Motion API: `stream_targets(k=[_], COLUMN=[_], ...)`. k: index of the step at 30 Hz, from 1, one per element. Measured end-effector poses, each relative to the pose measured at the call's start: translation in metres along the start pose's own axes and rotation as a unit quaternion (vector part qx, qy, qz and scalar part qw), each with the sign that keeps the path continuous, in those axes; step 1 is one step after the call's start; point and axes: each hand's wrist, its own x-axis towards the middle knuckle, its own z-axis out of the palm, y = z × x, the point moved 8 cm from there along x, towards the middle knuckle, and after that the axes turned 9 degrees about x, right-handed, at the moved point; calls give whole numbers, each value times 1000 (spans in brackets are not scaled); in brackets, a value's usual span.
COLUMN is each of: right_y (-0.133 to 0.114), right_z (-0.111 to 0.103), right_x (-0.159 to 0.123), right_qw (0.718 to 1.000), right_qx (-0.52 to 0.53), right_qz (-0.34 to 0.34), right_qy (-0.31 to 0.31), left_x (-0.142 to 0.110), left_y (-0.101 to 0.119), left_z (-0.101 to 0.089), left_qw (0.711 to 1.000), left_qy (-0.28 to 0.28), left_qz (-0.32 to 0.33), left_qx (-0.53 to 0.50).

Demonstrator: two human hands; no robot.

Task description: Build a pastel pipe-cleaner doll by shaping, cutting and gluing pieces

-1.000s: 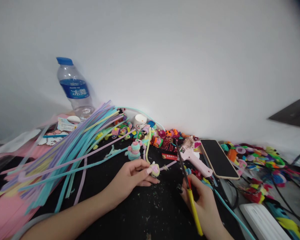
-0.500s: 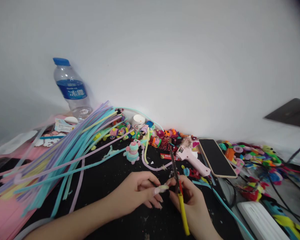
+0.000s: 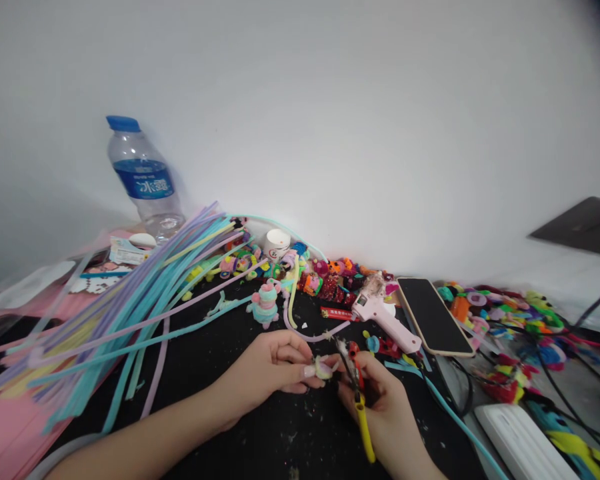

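Between the thumb and fingers of my left hand is a small pale yellow fuzzy piece, apparently a pipe cleaner piece. My right hand grips scissors with yellow and red handles. The scissor blades point up and away, to the right of the fuzzy piece, with pale fluff near their tips. My right fingertips are very close to the piece; whether they touch it I cannot tell. Just beyond my hands stands a small teal and pink pipe cleaner figure.
A pink glue gun and a phone lie at the right behind my hands. Bundled pastel pipe cleaners spread across the left. A plastic bottle leans by the wall. A white box and cables are at the far right.
The scissor blades have tipped lower and now look shorter. My left hand has risen slightly, and the fuzzy piece has turned in its fingers.
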Motion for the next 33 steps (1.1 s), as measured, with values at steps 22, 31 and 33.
stream_targets(k=[22, 31, 33], right_y=[3, 5, 5], right_z=[-13, -7, -5], right_x=[3, 3, 3], right_qw=[999, 998, 998], right_qx=[-26, -46, -50], right_qz=[-22, 0, -3], right_qy=[29, 31, 26], left_x=[3, 3, 4], left_y=[-3, -5, -4], left_z=[-2, 6, 10], left_qw=[1000, 1000, 999], left_qy=[12, -6, -22], left_qz=[-7, 9, 23], left_qx=[-17, 6, 4])
